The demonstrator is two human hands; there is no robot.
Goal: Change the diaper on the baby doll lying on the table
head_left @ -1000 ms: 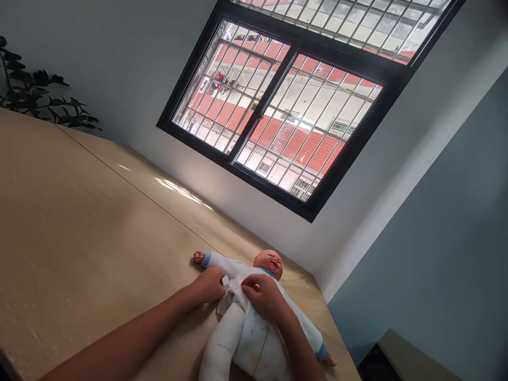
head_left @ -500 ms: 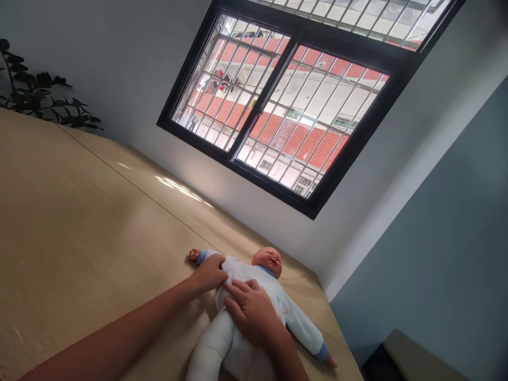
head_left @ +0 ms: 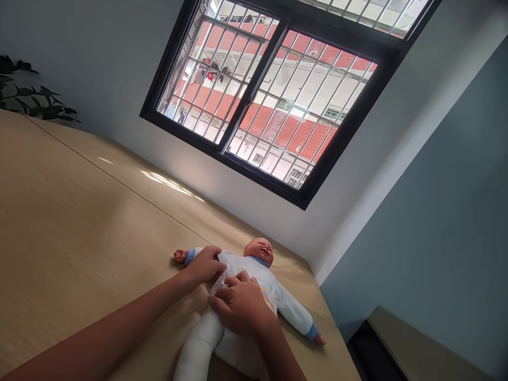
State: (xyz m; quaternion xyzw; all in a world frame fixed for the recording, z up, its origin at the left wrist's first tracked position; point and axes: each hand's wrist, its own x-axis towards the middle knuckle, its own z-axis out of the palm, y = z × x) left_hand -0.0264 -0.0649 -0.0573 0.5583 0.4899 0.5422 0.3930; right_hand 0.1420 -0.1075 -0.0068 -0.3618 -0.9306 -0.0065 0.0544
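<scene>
A baby doll (head_left: 260, 252) lies on its back on the pale wood-grain table (head_left: 79, 222), its white romper (head_left: 254, 270) bunched at the chest. The left grip (head_left: 204, 264) is clamped on that soft cloth; the right grip (head_left: 238, 306) presses on it with curled fingers, though I cannot tell if it pinches. A hard tug could drag the limp, stuffed body across the smooth surface toward the edge (head_left: 329, 312), near the blue-cuffed arm (head_left: 291, 304).
</scene>
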